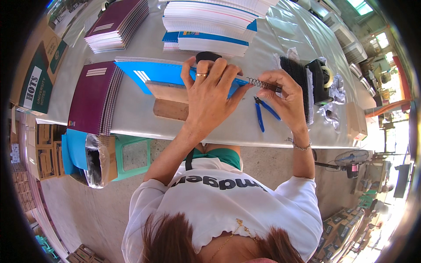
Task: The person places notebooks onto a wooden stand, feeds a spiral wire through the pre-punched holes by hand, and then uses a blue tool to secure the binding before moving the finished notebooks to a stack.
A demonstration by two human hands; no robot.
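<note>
My left hand (210,90) is closed over a blue-covered notebook (169,72), which stands on its edge against a wooden block (171,109). Between the thumb and fingers of my right hand (283,94) is a black spiral binding coil (263,84). The coil's left end meets the notebook's right corner, near my left fingertips. How far it is threaded into the holes cannot be made out. Just below my right hand lie blue-handled cutting pliers (264,113). A dark rounded object (208,56) shows partly behind my left hand.
Purple notebooks are stacked at the left (94,96) and far left (118,24). At the back rises a pile of unbound notebooks (210,26). Black coils (294,74) and a tape dispenser (319,81) stand right. A carton (39,65) sits at the left edge.
</note>
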